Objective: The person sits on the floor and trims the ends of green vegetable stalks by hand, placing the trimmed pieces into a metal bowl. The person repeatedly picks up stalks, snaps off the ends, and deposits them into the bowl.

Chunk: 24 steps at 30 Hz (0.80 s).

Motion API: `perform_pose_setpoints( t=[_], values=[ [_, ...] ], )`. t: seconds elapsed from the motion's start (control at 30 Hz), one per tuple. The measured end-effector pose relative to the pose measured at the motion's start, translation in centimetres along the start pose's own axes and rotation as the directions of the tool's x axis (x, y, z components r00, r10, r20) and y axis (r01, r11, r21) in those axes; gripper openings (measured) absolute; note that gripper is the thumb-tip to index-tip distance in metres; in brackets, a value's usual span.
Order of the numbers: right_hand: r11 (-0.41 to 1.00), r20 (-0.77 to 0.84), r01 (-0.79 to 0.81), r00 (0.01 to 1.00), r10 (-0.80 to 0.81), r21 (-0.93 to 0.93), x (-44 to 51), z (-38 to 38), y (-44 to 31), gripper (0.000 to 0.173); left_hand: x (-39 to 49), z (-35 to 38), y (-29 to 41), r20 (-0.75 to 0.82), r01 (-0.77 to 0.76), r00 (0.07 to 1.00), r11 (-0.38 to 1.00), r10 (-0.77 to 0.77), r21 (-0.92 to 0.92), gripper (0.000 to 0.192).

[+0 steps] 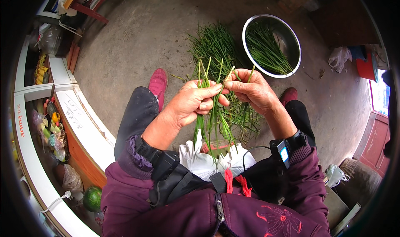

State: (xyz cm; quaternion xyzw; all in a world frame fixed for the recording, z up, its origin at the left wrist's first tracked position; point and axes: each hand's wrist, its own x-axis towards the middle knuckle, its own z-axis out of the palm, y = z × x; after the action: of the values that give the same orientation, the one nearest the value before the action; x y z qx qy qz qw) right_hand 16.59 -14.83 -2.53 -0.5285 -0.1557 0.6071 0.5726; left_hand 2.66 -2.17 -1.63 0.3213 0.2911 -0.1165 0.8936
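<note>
Several Chinese chive stalks (215, 107) are pinched in my left hand (195, 101), their pale ends up and their green leaves hanging down. My right hand (253, 87) meets it at the fingertips, gripping a few stalks of its own near a pale stem end. Beyond my hands a loose heap of chives (214, 46) lies on the concrete floor, with shorter scraps (240, 118) strewn nearer to me. To the right of the heap, a steel basin (283, 40) holds a bundle of chives (265, 46) laid lengthwise. A white plastic bag (200, 162) sits between my knees, under the hanging leaves.
Along the left runs a white-framed shelf unit (86, 112) with vegetables and a watermelon (92, 198). A wooden stool (90, 13) stands at the upper left. On the right are a red bucket (365, 66), a plastic bag (340, 58) and a red door (375, 143).
</note>
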Motion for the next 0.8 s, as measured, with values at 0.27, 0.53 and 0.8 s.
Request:
perform_pose_setpoints(
  t=[0.27, 0.53, 0.8],
  values=[
    [0.996, -0.039, -0.016, 0.999, 0.012, -0.088, 0.0, 0.0, -0.1, 0.013, 0.0, 0.1, 0.0, -0.143, -0.132, 0.976, 0.971, 0.162, 0.198, 0.012],
    [0.994, 0.005, -0.107, 0.994, 0.107, -0.006, 0.0, -0.2, 0.1, 0.013, 0.3, -0.2, -0.5, -0.121, -0.170, 0.969, 0.936, 0.216, 0.309, 0.012],
    [0.964, -0.029, -0.053, 0.998, 0.062, 0.261, 0.1, -2.1, 0.0, 0.010, 0.2, -0.4, 0.0, -0.105, -0.153, 0.976, 0.945, 0.190, 0.290, 0.012]
  ],
)
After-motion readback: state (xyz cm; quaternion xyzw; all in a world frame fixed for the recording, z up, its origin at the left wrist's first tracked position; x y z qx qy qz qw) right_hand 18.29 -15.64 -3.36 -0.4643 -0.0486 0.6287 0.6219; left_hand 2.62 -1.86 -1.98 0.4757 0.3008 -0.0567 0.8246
